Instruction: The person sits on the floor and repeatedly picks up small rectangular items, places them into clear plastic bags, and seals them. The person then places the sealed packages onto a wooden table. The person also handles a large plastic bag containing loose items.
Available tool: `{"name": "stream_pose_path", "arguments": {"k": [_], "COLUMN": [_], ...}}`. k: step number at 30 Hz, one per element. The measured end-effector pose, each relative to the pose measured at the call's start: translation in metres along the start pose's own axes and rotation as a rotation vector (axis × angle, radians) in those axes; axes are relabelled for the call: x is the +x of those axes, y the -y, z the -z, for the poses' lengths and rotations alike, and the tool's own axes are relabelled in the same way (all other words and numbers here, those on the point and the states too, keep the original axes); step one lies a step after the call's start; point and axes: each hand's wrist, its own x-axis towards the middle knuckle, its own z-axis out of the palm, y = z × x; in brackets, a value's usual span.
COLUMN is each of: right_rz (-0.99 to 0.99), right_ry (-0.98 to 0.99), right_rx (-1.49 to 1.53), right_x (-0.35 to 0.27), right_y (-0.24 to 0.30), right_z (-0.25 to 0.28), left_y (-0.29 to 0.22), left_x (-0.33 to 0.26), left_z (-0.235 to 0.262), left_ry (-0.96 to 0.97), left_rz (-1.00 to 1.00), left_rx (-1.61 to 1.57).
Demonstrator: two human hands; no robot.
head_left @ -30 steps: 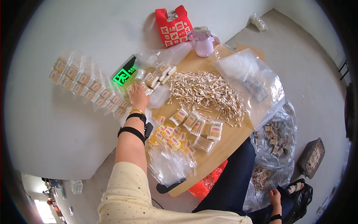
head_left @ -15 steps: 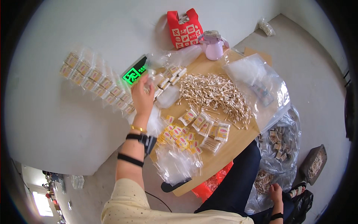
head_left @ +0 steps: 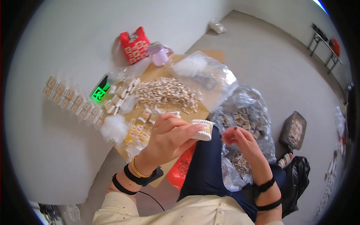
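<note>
My left hand [head_left: 170,137] is closed on a small pack of cotton swabs [head_left: 203,130], held up above my lap with the white tips showing along its edges. Just right of the pack, apart from it, my right hand [head_left: 245,145] is raised. Its fingers are loosely bent and a little blurred, with nothing visible in them. Behind the left hand, more swab packs [head_left: 145,115] and yellow printed cards [head_left: 138,132] lie on the wooden table [head_left: 155,70], partly hidden by that hand. A heap of loose cotton swabs [head_left: 167,92] covers the table's middle.
Bagged packs [head_left: 71,98] stand in rows at the left, near a green lit sign [head_left: 99,92]. A red bag [head_left: 134,47] and lilac jug [head_left: 158,55] stand at the back. Right of my legs are a clear plastic sack [head_left: 258,101], a grey bin [head_left: 293,131] and a black bag [head_left: 300,174].
My left hand has come back from the far left side of the table to above my lap, now holding a swab pack. My right hand has risen toward it. The view has shifted right.
</note>
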Motion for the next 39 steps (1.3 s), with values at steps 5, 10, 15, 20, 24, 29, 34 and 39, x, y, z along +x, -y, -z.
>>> {"name": "stream_pose_path", "arguments": {"k": [5, 10, 15, 20, 24, 29, 34, 39], "right_rz": [0.031, 0.055, 0.049, 0.178, 0.397, 0.419, 0.46, 0.57], "right_ry": [0.071, 0.059, 0.163, 0.042, -0.277, -0.346, -0.42, -0.446], "right_rx": [0.184, 0.261, 0.272, 0.226, 0.201, 0.067, 0.029, -0.373], "right_x": [-0.031, -0.059, -0.076, -0.083, -0.089, -0.108, -0.12, -0.126], "right_y": [0.022, 0.02, 0.018, 0.016, 0.022, 0.037, 0.034, 0.042], "right_z": [0.002, 0.018, 0.021, 0.024, 0.03, 0.027, 0.03, 0.019], "left_y": [-0.047, -0.078, -0.099, -0.111, -0.11, -0.128, -0.137, -0.147], "left_x": [0.024, 0.041, 0.047, 0.05, 0.03, 0.019, 0.025, 0.031], "left_z": [-0.031, -0.045, -0.05, -0.052, -0.069, -0.084, -0.085, -0.096], "left_ry": [0.074, 0.119, 0.138, 0.126, 0.017, 0.054, -0.061, 0.227], "left_rz": [-0.142, -0.196, -0.166, -0.127, 0.309, 0.566, 0.395, 0.458], "left_rx": [-0.119, -0.239, -0.402, -0.342, -0.45, -0.672, -0.358, -0.561]}}
